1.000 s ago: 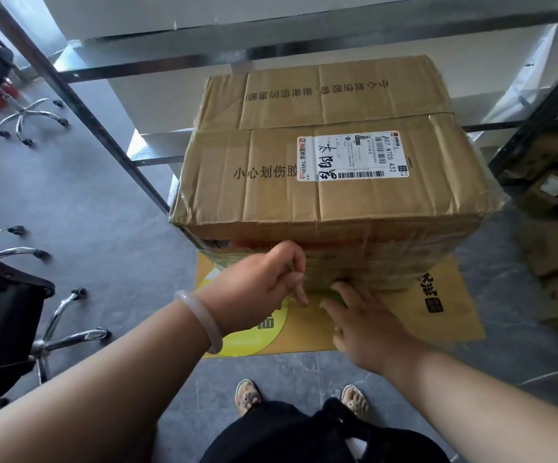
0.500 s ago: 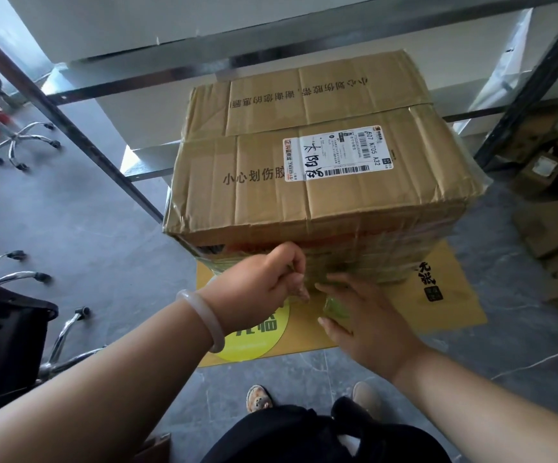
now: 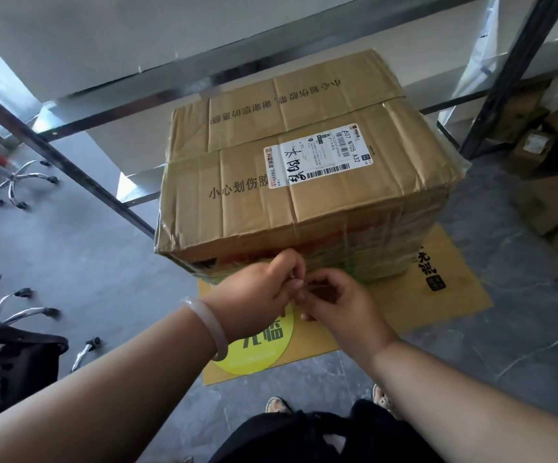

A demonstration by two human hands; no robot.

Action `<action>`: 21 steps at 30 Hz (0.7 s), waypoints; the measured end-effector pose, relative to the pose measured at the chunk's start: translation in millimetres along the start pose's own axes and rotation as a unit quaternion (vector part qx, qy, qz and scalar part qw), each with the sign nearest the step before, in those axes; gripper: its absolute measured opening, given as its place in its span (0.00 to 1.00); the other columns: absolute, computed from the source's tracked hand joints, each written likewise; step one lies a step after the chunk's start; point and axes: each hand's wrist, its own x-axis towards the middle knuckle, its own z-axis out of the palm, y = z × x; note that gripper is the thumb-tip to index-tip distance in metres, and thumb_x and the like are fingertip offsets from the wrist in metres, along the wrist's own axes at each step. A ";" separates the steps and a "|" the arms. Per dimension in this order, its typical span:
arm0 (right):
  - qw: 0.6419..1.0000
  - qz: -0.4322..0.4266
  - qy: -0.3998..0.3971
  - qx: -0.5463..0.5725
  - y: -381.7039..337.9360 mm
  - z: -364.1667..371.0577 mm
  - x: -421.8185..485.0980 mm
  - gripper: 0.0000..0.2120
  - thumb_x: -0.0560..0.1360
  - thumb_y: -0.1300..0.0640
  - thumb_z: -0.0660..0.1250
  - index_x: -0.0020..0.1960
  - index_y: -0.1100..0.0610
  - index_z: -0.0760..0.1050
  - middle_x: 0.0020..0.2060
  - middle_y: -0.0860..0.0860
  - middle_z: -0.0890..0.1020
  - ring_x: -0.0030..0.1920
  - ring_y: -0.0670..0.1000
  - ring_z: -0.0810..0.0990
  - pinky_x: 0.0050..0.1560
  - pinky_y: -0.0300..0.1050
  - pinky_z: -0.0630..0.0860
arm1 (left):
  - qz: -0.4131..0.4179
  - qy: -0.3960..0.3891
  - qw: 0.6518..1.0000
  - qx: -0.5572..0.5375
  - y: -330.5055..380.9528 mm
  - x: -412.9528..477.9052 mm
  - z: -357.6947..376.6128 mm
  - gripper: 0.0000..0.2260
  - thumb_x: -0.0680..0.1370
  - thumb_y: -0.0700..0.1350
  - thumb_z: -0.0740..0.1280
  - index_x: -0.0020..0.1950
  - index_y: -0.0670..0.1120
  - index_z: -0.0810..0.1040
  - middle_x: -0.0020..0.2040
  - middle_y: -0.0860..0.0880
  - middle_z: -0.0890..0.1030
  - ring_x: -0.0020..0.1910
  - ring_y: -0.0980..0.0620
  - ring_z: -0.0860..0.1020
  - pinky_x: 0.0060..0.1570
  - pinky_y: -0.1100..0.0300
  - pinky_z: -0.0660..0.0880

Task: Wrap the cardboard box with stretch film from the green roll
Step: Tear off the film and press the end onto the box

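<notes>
A large brown cardboard box (image 3: 304, 182) with a white shipping label (image 3: 317, 160) stands on a flattened yellow carton (image 3: 437, 305) on the floor. Clear stretch film (image 3: 394, 242) covers its sides in several layers. My left hand (image 3: 257, 289), with a pale bangle at the wrist, pinches a thin strand of film at the box's near face. My right hand (image 3: 334, 302) meets it fingertip to fingertip and pinches the same strand. The green roll is not visible.
A metal shelf frame (image 3: 80, 175) runs behind and to the left of the box. Office chairs (image 3: 14, 349) stand at the left. Loose cardboard boxes (image 3: 551, 195) are piled at the right. My feet (image 3: 277, 406) show at the bottom.
My right hand rose from the lower part of the box's near face and closed its fingers against my left hand's fingertips. My view shifted, so the box sits further right.
</notes>
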 end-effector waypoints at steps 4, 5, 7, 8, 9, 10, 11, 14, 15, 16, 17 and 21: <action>0.995 -0.029 0.000 -0.097 5.1 -6.5 -2.8 0.05 0.73 0.55 0.71 0.40 0.51 0.76 0.43 0.51 0.78 0.41 0.44 0.77 0.43 0.39 0.74 | 0.007 0.003 1.000 0.020 2.1 1.9 -0.2 0.07 0.82 0.43 0.61 0.49 0.54 0.64 0.37 0.47 0.83 0.35 0.48 0.81 0.35 0.52 0.76; 0.996 -0.027 -0.001 -0.088 8.0 -7.9 -5.0 0.05 0.74 0.56 0.70 0.41 0.52 0.75 0.44 0.51 0.77 0.42 0.45 0.76 0.43 0.39 0.72 | 0.007 0.001 1.000 0.023 2.8 2.3 -0.6 0.07 0.82 0.43 0.61 0.49 0.54 0.64 0.37 0.47 0.83 0.35 0.48 0.80 0.34 0.52 0.76; 0.998 -0.013 -0.007 -0.059 12.9 -9.2 -9.8 0.04 0.75 0.55 0.68 0.43 0.53 0.75 0.43 0.52 0.76 0.43 0.47 0.75 0.44 0.41 0.72 | 0.001 -0.008 1.000 0.020 2.9 3.3 -0.8 0.06 0.82 0.43 0.60 0.49 0.53 0.65 0.38 0.47 0.83 0.34 0.49 0.79 0.34 0.52 0.76; 0.999 -0.009 -0.013 -0.041 15.0 -8.3 -11.6 0.03 0.75 0.54 0.68 0.45 0.51 0.75 0.42 0.50 0.77 0.43 0.47 0.75 0.46 0.44 0.72 | -0.001 -0.015 1.000 0.016 2.6 3.6 -0.9 0.06 0.82 0.43 0.60 0.49 0.53 0.65 0.38 0.47 0.83 0.34 0.50 0.79 0.35 0.53 0.76; 1.000 -0.009 -0.018 -0.025 16.7 -6.1 -13.0 0.03 0.74 0.52 0.69 0.46 0.49 0.75 0.41 0.48 0.77 0.43 0.47 0.76 0.47 0.46 0.73 | 0.003 -0.021 1.000 0.013 2.5 3.9 -1.5 0.06 0.82 0.43 0.60 0.49 0.53 0.65 0.38 0.47 0.83 0.34 0.51 0.79 0.35 0.54 0.75; 1.000 -0.017 -0.015 -0.013 17.6 -2.9 -14.0 0.05 0.73 0.51 0.70 0.47 0.47 0.76 0.41 0.46 0.78 0.44 0.47 0.77 0.48 0.46 0.74 | 0.010 -0.026 1.000 0.012 2.0 4.6 -2.2 0.07 0.82 0.43 0.60 0.48 0.53 0.65 0.38 0.47 0.82 0.34 0.53 0.78 0.34 0.57 0.75; 1.000 -0.028 -0.004 -0.013 18.7 1.0 -14.3 0.07 0.72 0.52 0.71 0.49 0.47 0.76 0.40 0.45 0.79 0.45 0.46 0.78 0.48 0.44 0.75 | 0.019 -0.033 0.999 0.012 1.6 5.3 -3.2 0.06 0.82 0.43 0.60 0.48 0.53 0.65 0.37 0.48 0.82 0.32 0.57 0.77 0.32 0.62 0.73; 0.995 -0.066 0.074 -0.014 19.0 16.8 -16.2 0.06 0.72 0.55 0.72 0.48 0.52 0.79 0.37 0.42 0.83 0.42 0.43 0.81 0.43 0.38 0.77 | 0.026 -0.052 0.998 0.001 -0.6 7.2 -6.1 0.06 0.83 0.43 0.60 0.48 0.52 0.67 0.35 0.50 0.81 0.27 0.62 0.74 0.27 0.68 0.70; 0.991 -0.072 0.110 -0.004 18.6 21.9 -17.9 0.04 0.72 0.56 0.72 0.46 0.53 0.79 0.36 0.44 0.83 0.40 0.43 0.81 0.41 0.37 0.77 | 0.027 -0.057 0.998 0.000 -1.0 7.7 -6.6 0.06 0.83 0.43 0.59 0.48 0.52 0.67 0.35 0.49 0.82 0.26 0.62 0.73 0.27 0.67 0.70; 0.987 -0.075 0.142 0.005 19.0 25.2 -19.4 0.03 0.72 0.57 0.72 0.44 0.54 0.79 0.35 0.46 0.83 0.37 0.41 0.80 0.38 0.34 0.76 | 0.032 -0.060 0.998 0.003 -1.0 8.3 -7.1 0.06 0.83 0.44 0.59 0.48 0.52 0.67 0.36 0.49 0.83 0.26 0.62 0.74 0.28 0.66 0.71; 0.983 -0.077 0.168 0.004 18.5 26.7 -21.0 0.02 0.72 0.57 0.72 0.43 0.54 0.79 0.34 0.47 0.82 0.35 0.40 0.78 0.35 0.31 0.73 | 0.036 -0.061 0.997 0.010 -0.6 9.1 -7.6 0.05 0.83 0.44 0.59 0.48 0.52 0.67 0.37 0.48 0.83 0.28 0.61 0.75 0.29 0.64 0.72; 0.979 -0.049 0.187 -0.065 20.8 19.7 -20.9 0.05 0.74 0.53 0.70 0.42 0.53 0.76 0.35 0.47 0.78 0.32 0.38 0.73 0.33 0.28 0.68 | 0.035 -0.059 0.997 0.036 3.6 11.5 -9.1 0.04 0.83 0.47 0.59 0.49 0.52 0.68 0.41 0.48 0.85 0.40 0.49 0.82 0.42 0.53 0.80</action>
